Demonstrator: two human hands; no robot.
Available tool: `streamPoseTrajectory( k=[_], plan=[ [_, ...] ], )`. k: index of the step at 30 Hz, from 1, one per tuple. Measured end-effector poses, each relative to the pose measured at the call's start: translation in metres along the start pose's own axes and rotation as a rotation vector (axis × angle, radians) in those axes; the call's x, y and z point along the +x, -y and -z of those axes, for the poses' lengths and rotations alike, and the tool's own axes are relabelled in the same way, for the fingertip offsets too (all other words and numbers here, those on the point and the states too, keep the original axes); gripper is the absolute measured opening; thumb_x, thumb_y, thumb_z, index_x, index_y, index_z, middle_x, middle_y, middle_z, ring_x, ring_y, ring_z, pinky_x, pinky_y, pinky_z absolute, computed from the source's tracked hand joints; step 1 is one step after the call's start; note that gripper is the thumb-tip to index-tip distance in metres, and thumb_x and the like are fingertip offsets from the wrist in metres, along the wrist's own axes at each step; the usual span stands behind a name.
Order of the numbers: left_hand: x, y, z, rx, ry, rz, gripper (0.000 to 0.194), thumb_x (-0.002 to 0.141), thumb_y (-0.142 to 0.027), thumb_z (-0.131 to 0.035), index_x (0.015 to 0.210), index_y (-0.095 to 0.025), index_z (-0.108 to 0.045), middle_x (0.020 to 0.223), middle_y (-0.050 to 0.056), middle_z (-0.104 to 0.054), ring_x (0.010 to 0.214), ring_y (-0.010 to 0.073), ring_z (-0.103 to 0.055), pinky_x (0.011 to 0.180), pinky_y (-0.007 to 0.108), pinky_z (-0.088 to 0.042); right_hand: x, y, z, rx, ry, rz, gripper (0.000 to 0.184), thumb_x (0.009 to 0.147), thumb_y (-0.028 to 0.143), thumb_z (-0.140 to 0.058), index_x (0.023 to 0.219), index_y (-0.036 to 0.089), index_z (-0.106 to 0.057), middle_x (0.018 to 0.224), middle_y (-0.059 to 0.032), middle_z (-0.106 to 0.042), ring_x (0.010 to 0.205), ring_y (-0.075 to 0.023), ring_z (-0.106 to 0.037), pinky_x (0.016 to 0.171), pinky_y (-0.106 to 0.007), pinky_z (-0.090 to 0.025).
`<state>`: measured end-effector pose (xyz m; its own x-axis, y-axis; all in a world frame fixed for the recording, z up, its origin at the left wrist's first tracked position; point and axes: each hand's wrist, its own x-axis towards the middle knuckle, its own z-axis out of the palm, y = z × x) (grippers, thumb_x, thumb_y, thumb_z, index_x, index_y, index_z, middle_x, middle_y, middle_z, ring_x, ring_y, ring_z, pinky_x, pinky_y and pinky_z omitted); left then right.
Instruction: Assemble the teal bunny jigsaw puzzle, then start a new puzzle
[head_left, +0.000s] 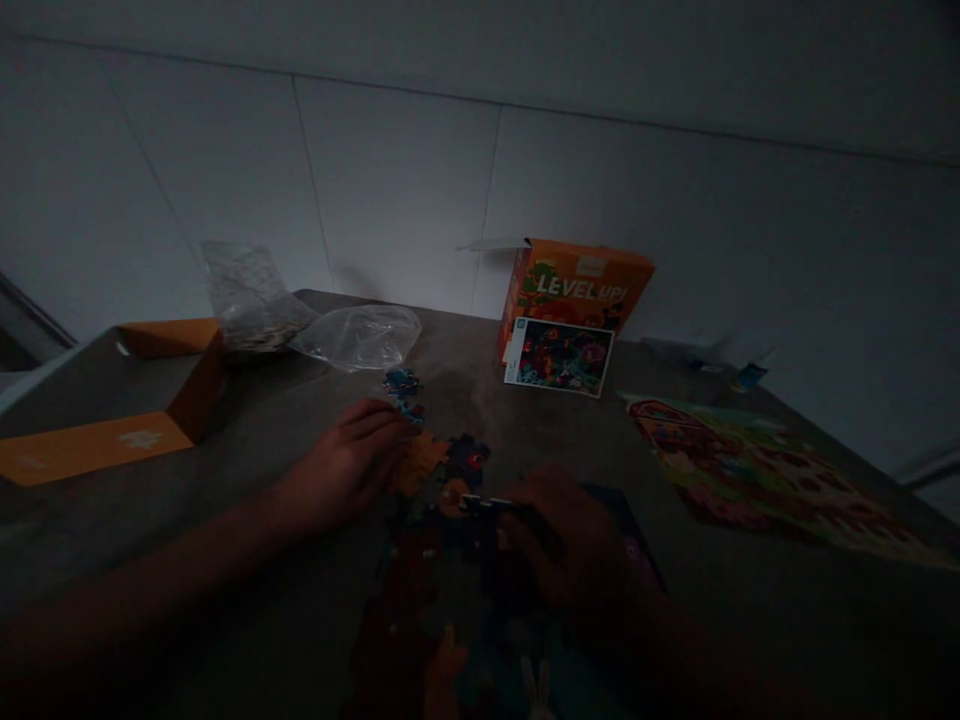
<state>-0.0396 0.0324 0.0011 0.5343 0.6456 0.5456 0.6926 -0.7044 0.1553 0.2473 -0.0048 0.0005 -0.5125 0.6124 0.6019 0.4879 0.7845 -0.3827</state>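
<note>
Plastic bags (367, 335) and an orange box (581, 268) obstructed the tabletop's (529, 430) far edge. An open tray (161, 442) blocked the left edge; a colourful picture (772, 480) covered ground toward the right. Bare passage lay between box and right hand (566, 535).

- Jigsaw puzzle (409, 575): colourful, partly joined, lying flat at six o'clock.
- Dark piece (486, 504): pale-edged, tilted, at the puzzle's twelve o'clock.
- Blue pieces (401, 382): beyond its eleven o'clock.
</note>
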Motion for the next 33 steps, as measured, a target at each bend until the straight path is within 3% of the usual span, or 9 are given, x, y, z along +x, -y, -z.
streamPoseTrajectory(
  k=[5,11,20,27,33],
  plan=[
    [-0.001,0.026,-0.004,0.059,-0.036,0.296,0.033,0.101,-0.036,-0.042,0.110,-0.016,-0.067,0.105,0.011,-0.071,0.102,0.0278,-0.061,0.089,0.044,-0.054,0.000,-0.008,0.000,0.050,0.060,-0.084,0.015,0.092,0.010,-0.056,0.100,0.022,-0.061,0.088,-0.0027,-0.063,0.082,-0.0159,-0.060,0.071,-0.026,-0.049],
    [-0.005,0.033,-0.010,0.048,-0.008,0.473,0.040,0.097,-0.046,-0.045,0.113,-0.017,-0.067,0.113,0.012,-0.070,0.107,0.0310,-0.062,0.095,0.049,-0.052,-0.001,-0.013,-0.005,0.088,0.081,-0.133,0.015,0.092,0.012,-0.054,0.096,0.025,-0.061,0.083,-0.0019,-0.062,0.075,-0.0158,-0.060,0.064,-0.026,-0.049],
    [-0.010,0.044,-0.021,0.040,0.084,0.485,0.041,0.093,-0.049,-0.050,0.117,-0.021,-0.068,0.123,0.011,-0.067,0.116,0.0319,-0.059,0.101,0.049,-0.048,0.007,-0.006,-0.015,0.112,0.119,-0.211,0.009,0.090,0.015,-0.055,0.087,0.020,-0.063,0.084,-0.0047,-0.065,0.078,-0.0177,-0.062,0.069,-0.028,-0.050],
    [0.001,0.045,-0.025,0.157,0.167,0.483,0.051,0.089,-0.054,-0.053,0.118,-0.015,-0.068,0.123,0.016,-0.064,0.115,0.0358,-0.058,0.099,0.053,-0.048,0.009,-0.017,-0.019,0.062,0.074,-0.234,0.007,0.087,0.016,-0.060,0.088,0.016,-0.067,0.086,-0.0080,-0.069,0.083,-0.0205,-0.064,0.078,-0.032,-0.050],
    [-0.001,0.048,-0.013,0.084,0.161,0.391,0.046,0.092,-0.055,-0.052,0.115,-0.019,-0.069,0.122,0.013,-0.066,0.113,0.0300,-0.061,0.102,0.045,-0.048,0.007,-0.019,-0.024,0.107,0.038,-0.246,0.005,0.085,0.019,-0.063,0.086,0.018,-0.068,0.084,-0.0059,-0.069,0.079,-0.0190,-0.064,0.076,-0.030,-0.050]
  ],
)
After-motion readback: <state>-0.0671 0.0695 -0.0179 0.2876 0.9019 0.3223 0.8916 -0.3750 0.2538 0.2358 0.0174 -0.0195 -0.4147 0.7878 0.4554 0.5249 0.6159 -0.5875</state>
